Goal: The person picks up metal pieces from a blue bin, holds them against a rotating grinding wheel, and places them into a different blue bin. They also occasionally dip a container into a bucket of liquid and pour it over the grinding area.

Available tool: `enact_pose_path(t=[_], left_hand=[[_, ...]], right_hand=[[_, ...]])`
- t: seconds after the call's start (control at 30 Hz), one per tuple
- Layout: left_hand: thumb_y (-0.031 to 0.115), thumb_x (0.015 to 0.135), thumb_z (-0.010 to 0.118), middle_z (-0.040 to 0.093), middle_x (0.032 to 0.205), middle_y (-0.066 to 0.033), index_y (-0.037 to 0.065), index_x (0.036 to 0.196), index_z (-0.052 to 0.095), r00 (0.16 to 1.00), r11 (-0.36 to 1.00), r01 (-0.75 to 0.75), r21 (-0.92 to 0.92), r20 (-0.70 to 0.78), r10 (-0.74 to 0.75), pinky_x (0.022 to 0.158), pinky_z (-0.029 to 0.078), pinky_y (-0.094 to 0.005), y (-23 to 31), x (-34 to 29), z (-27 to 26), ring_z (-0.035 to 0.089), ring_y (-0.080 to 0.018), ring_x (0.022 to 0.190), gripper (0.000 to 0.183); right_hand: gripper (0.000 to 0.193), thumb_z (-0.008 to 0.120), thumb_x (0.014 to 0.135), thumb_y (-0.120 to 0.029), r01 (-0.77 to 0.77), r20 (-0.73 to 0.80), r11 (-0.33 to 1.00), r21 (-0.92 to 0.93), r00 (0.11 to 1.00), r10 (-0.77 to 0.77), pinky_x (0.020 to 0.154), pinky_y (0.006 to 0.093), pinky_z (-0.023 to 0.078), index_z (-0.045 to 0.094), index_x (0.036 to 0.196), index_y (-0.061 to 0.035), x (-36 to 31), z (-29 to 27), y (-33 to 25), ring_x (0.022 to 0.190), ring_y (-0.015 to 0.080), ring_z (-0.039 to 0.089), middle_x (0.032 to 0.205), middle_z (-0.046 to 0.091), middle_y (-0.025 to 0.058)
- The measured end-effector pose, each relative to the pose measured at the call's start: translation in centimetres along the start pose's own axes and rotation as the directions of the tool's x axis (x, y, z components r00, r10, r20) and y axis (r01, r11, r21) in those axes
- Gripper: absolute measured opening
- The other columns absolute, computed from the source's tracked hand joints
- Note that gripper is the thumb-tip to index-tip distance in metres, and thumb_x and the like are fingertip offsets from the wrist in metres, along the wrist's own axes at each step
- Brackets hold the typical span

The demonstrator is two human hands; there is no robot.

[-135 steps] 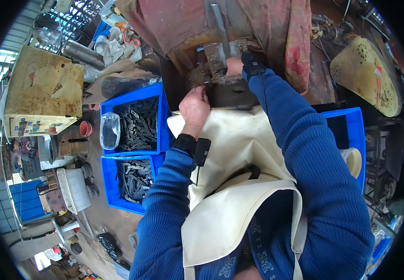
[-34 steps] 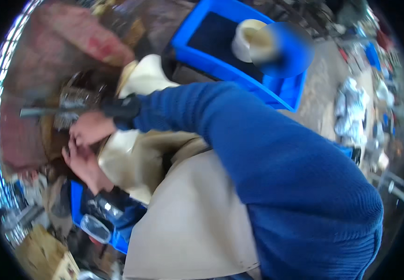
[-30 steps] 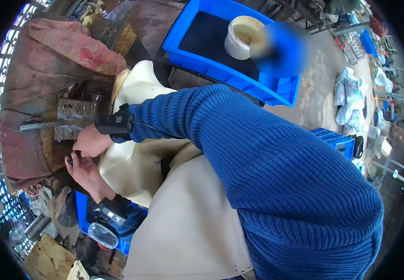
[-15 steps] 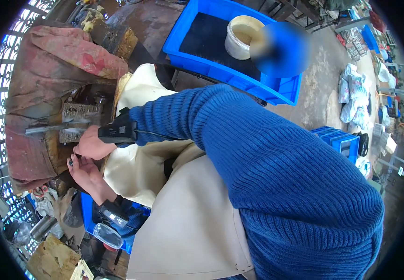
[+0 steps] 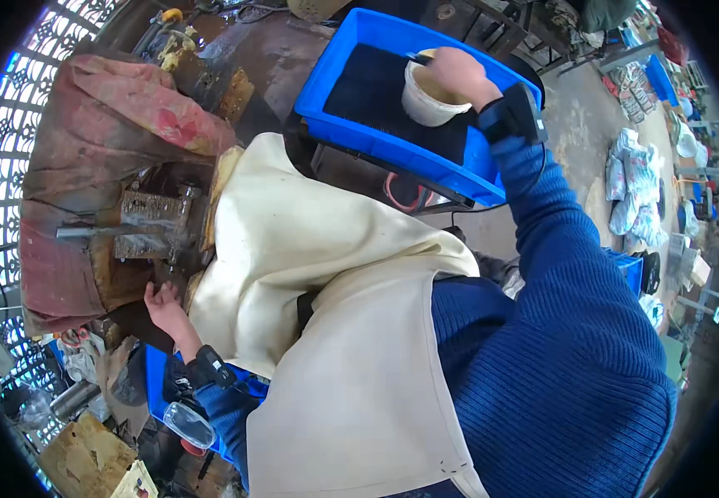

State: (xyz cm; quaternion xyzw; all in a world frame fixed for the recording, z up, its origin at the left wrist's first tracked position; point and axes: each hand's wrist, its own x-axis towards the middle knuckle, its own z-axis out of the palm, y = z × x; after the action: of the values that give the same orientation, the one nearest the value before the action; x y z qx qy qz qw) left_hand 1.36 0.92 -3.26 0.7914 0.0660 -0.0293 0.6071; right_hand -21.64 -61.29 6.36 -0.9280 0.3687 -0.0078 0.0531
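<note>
My right hand (image 5: pixel 459 73) is closed over the rim of a white bucket (image 5: pixel 430 109). A small dark piece (image 5: pixel 417 58) sticks out from its fingers; its kind I cannot make out. The bucket stands in a blue plastic tray (image 5: pixel 409 153) at the upper middle. On the left, my left hand (image 5: pixel 167 311) is open, palm up with loosely curled fingers and nothing visible in it. It rests just below a rough grey metal block (image 5: pixel 145 246) crossed by a light rod (image 5: pixel 90 233), part of a machine partly covered by stained reddish cloth (image 5: pixel 56 274).
A cream apron (image 5: pixel 359 398) spreads across my lap toward the machine. Below my left forearm lie a clear plastic container (image 5: pixel 189 425) and a blue crate (image 5: pixel 156 378). White bags (image 5: pixel 635 183) lie on the floor at the right. Metal frames (image 5: pixel 500 29) stand behind the tray.
My right hand has left my left hand by the machine and swung up and right to the bucket. The small piece earlier at my left fingertips no longer shows there.
</note>
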Motion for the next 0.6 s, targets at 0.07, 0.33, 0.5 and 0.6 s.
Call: enact_pose_path(t=[0.07, 0.33, 0.5, 0.6], left_hand=[[0.013, 0.093, 0.06, 0.064, 0.105, -0.0109, 0.006, 0.132, 0.044, 0.999, 0.996, 0.031, 0.088, 0.015, -0.033, 0.084, 0.05, -0.033, -0.2, 0.2, 0.0, 0.064, -0.0197, 0.091, 0.042], [0.008, 0.092, 0.06, 0.063, 0.101, -0.0122, -0.001, 0.127, 0.047, 1.0, 0.977, 0.008, 0.213, 0.02, -0.012, 0.073, 0.052, -0.0268, -0.8, 0.9, -0.2, 0.063, -0.0178, 0.086, 0.038], [0.007, 0.091, 0.061, 0.064, 0.095, -0.0112, -0.001, 0.125, 0.049, 0.998, 0.952, 0.01, 0.306, 0.05, -0.027, 0.069, 0.051, -0.027, -1.8, 1.9, -0.7, 0.062, -0.0156, 0.083, 0.037], [0.007, 0.091, 0.061, 0.064, 0.093, -0.01, -0.001, 0.125, 0.05, 0.998, 0.936, 0.015, 0.352, 0.057, -0.038, 0.069, 0.051, -0.0265, -1.6, 2.2, -0.8, 0.062, -0.0148, 0.082, 0.036]], right_hand=[[0.027, 0.055, 0.086, -0.02, 0.201, 0.051, 0.964, -0.173, 0.979, -0.195, 0.076, 0.0471, 0.051, 0.072, 0.094, -0.0003, 0.5, 2.1, 5.2, 0.088, 0.0384, 0.066, 0.097, 0.068, 0.022], [0.022, 0.058, 0.083, -0.019, 0.263, 0.343, 0.94, -0.219, 0.922, -0.178, 0.074, 0.0472, 0.052, 0.073, 0.087, -0.004, 8.6, 15.2, 10.8, 0.087, 0.0369, 0.066, 0.093, 0.069, 0.0188], [0.023, 0.058, 0.084, -0.02, 0.515, 0.336, 0.842, -0.162, 0.831, -0.443, 0.076, 0.0471, 0.052, 0.073, 0.088, -0.0039, 4.8, 9.2, 13.8, 0.088, 0.038, 0.066, 0.097, 0.069, 0.0196], [0.025, 0.057, 0.085, -0.021, -0.135, -0.035, 0.87, 0.475, 0.985, 0.171, 0.076, 0.0467, 0.052, 0.073, 0.086, -0.0024, 1.4, 6.1, 16.0, 0.089, 0.0406, 0.064, 0.096, 0.068, 0.0229]])
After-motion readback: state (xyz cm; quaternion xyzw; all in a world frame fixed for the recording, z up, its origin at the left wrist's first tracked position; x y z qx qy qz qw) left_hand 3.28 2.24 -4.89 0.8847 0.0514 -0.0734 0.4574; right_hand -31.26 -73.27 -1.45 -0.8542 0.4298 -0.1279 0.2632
